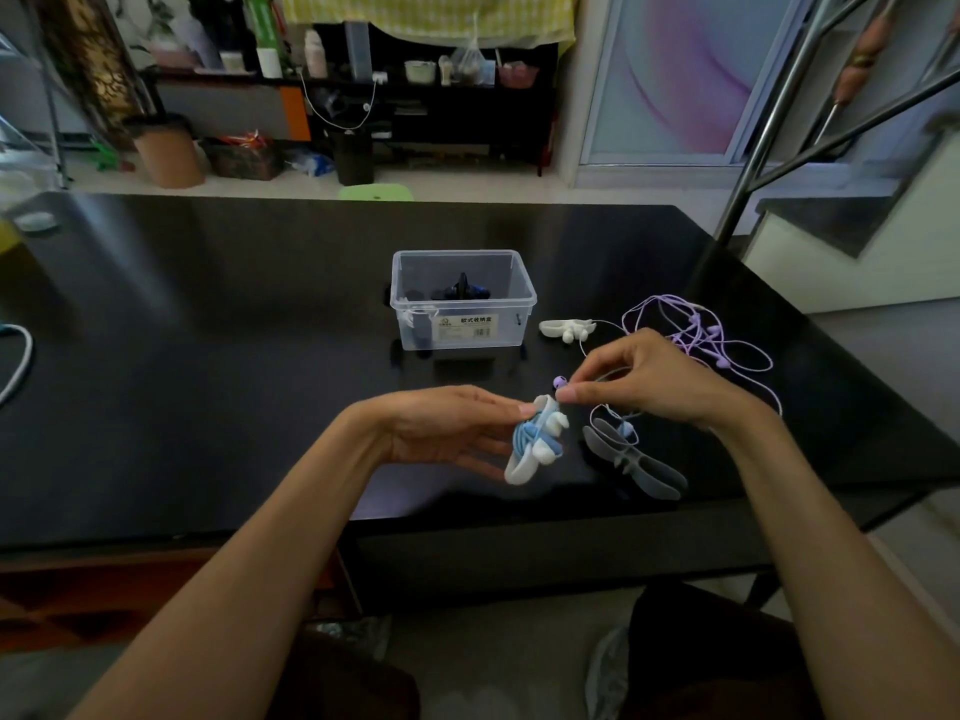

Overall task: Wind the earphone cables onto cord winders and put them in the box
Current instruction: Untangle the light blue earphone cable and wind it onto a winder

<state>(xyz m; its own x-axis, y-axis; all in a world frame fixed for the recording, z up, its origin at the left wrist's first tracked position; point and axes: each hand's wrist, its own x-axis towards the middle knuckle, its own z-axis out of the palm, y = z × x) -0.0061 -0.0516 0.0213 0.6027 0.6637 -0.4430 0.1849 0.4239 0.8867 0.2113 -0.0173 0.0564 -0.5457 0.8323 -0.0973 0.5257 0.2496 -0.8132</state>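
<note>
Head view: the left hand (457, 428) pinches a white cord winder (535, 444) wrapped in blue cable, above the counter's (208, 356) near edge. The right hand (644, 381) pinches a purple earbud (560, 381) just beside it. The clear box (462, 298) stands mid-counter.

Cut off at left frame edge: a pale cable (15, 363). Inside the clear box (462, 330), dark contents too dim to identify.

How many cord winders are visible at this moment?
4: a white winder wrapped in blue cable in the left hand; a grey winder lying below the right hand; a white one right of the box; a dark one, partly hidden, inside it.
</note>
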